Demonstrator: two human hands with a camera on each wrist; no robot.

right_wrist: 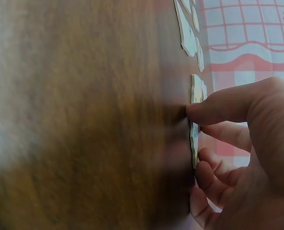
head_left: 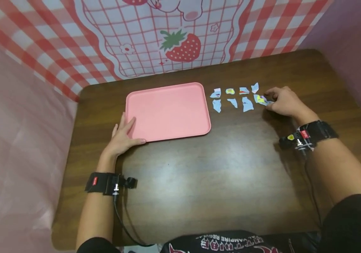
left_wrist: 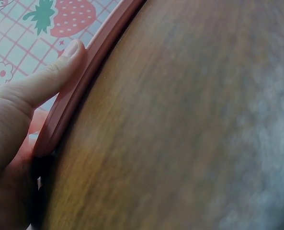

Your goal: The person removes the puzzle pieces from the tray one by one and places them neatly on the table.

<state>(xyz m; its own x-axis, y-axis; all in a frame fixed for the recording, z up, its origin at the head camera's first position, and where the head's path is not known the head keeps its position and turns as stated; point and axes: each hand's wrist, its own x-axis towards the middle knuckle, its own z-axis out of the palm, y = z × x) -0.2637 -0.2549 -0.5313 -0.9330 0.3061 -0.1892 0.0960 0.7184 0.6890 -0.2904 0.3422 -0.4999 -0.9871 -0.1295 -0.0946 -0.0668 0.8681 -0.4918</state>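
My left hand [head_left: 120, 140] rests on the near left corner of a pink tray [head_left: 171, 112]. In the left wrist view, its thumb lies straight along the tray's rim [left_wrist: 77, 84]; the other fingers are spread. To the tray's right lie two rows of thin, irregular light-blue puzzle pieces [head_left: 247, 104]. At the right end of the nearer row, my right hand [head_left: 285, 101] pinches a puzzle piece [right_wrist: 195, 143] by its edges with thumb and curled fingers. A yellow and purple patterned piece [head_left: 260, 99] lies just left of the fingertips; where the two meet is partly hidden.
The brown wooden table [head_left: 205, 175] stands against a red-and-white checked cloth [head_left: 180, 42] with a strawberry print. Pink cloth [head_left: 19, 140] hangs at the left. Wrist cameras on black straps [head_left: 104, 183] trail cables over the table.
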